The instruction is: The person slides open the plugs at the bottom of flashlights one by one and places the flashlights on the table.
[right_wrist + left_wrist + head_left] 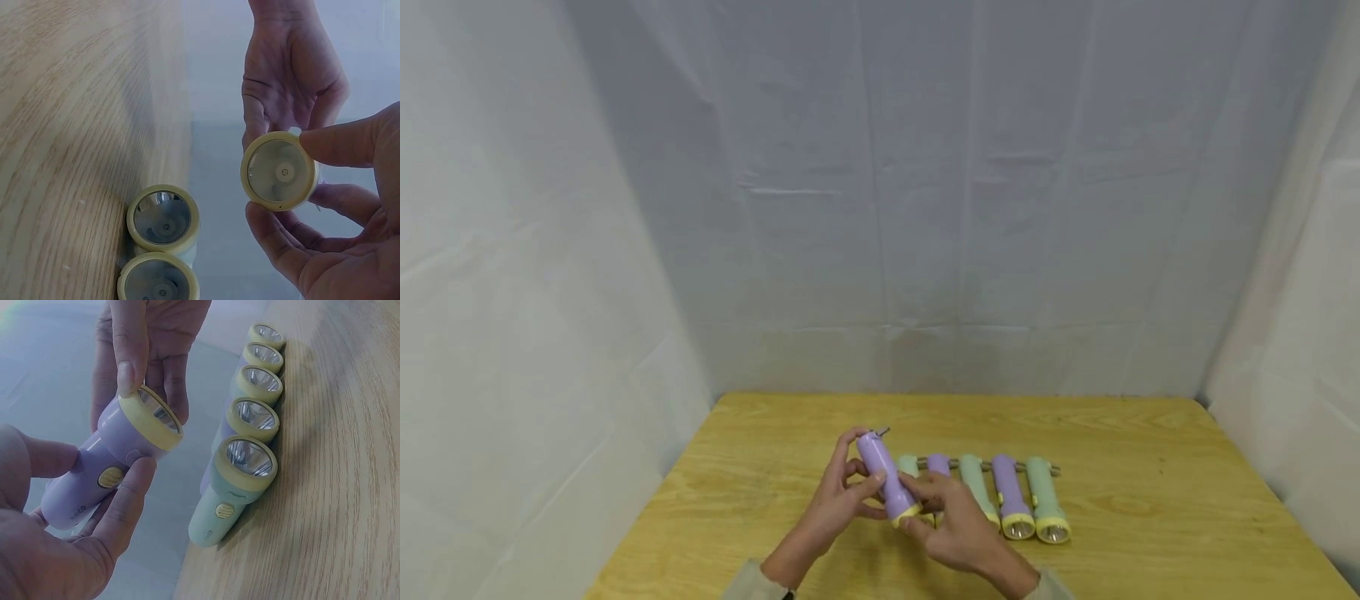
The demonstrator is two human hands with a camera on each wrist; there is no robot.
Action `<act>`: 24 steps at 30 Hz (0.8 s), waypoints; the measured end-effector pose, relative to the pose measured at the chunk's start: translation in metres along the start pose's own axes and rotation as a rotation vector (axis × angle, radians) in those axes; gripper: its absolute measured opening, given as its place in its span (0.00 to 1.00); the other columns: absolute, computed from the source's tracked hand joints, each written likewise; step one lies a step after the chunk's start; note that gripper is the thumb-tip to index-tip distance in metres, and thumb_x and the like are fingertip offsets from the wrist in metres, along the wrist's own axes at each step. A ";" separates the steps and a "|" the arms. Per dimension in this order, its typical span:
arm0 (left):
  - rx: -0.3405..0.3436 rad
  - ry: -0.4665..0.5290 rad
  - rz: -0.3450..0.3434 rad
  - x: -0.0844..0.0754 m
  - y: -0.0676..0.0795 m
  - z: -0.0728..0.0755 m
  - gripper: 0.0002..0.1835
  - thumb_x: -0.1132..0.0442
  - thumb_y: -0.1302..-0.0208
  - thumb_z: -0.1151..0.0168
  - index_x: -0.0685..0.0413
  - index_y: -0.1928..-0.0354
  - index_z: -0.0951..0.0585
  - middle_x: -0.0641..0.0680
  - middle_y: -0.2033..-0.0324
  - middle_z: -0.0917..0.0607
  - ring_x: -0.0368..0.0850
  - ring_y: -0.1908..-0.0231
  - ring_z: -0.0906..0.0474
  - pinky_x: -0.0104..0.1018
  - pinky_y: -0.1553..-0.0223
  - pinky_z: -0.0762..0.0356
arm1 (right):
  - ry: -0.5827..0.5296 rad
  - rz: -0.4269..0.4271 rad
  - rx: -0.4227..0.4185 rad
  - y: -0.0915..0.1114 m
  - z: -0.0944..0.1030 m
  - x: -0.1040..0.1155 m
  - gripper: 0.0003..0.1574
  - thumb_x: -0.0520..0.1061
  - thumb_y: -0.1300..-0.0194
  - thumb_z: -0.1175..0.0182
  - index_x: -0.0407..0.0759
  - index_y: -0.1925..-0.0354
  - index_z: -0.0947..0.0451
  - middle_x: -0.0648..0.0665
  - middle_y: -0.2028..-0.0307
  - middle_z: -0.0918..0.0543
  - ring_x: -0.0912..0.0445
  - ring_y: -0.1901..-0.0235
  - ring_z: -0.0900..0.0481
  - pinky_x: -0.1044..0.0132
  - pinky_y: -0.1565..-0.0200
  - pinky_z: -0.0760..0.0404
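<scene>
Above the wooden table, both hands hold a purple flashlight [880, 467] with a yellow rim around its lens. My left hand [838, 498] grips the body between thumb and fingers, close to the yellow switch [111, 477]. My right hand [958, 525] pinches the rim at the lens end, thumb on one side and fingers on the other. In the head view the flashlight tilts, tail up and away, lens toward me. A small wire loop sticks out at its tail. The right wrist view looks straight at its round lens [279, 172].
Several flashlights lie side by side in a row on the wooden table [1150, 483], green and purple alternating, lenses facing me. A green flashlight [1042, 492] ends the row at the right, beside a purple one [1009, 487]. Pale sheeting [925, 208] hangs behind and at both sides.
</scene>
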State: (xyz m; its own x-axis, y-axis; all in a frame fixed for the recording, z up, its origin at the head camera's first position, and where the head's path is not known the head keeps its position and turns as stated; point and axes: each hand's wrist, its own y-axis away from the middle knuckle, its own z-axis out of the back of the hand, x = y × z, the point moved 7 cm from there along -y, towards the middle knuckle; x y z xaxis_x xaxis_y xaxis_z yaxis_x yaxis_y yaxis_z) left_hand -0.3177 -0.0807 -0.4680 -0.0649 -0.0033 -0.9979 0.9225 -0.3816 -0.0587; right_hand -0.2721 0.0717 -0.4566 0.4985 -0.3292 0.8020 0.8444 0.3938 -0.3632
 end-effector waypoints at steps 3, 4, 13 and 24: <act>-0.001 -0.006 -0.003 0.000 0.000 0.000 0.34 0.67 0.27 0.42 0.41 0.26 0.45 0.59 0.58 0.24 0.54 0.64 0.16 0.51 0.60 0.11 | 0.003 0.005 -0.001 0.000 -0.001 0.000 0.36 0.38 0.38 0.32 0.30 0.34 0.28 0.35 0.46 0.16 0.52 0.54 0.15 0.69 0.54 0.13; -0.001 -0.010 -0.005 0.000 0.000 0.001 0.34 0.67 0.27 0.42 0.42 0.26 0.45 0.59 0.59 0.24 0.53 0.64 0.16 0.51 0.60 0.11 | 0.001 0.002 0.000 0.000 -0.001 0.000 0.36 0.38 0.38 0.32 0.30 0.34 0.28 0.35 0.46 0.16 0.52 0.54 0.15 0.69 0.54 0.13; 0.000 -0.044 -0.008 -0.001 -0.003 0.003 0.35 0.63 0.26 0.42 0.45 0.24 0.46 0.56 0.61 0.24 0.49 0.65 0.17 0.47 0.62 0.11 | -0.026 -0.009 -0.024 -0.001 -0.005 0.001 0.34 0.39 0.36 0.33 0.29 0.34 0.28 0.32 0.46 0.16 0.52 0.57 0.14 0.69 0.56 0.13; -0.015 -0.041 0.013 -0.003 -0.004 0.008 0.32 0.60 0.24 0.43 0.42 0.26 0.44 0.60 0.57 0.22 0.48 0.65 0.17 0.45 0.63 0.12 | -0.006 0.002 -0.067 -0.003 -0.010 0.005 0.34 0.39 0.35 0.34 0.29 0.34 0.28 0.33 0.47 0.15 0.48 0.54 0.13 0.70 0.57 0.13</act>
State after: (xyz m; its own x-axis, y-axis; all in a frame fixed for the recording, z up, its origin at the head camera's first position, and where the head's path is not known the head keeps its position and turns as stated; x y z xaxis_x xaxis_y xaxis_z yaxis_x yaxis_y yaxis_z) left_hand -0.3244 -0.0863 -0.4647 -0.0683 -0.0462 -0.9966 0.9288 -0.3675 -0.0466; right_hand -0.2704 0.0606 -0.4562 0.4992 -0.3234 0.8038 0.8547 0.3360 -0.3956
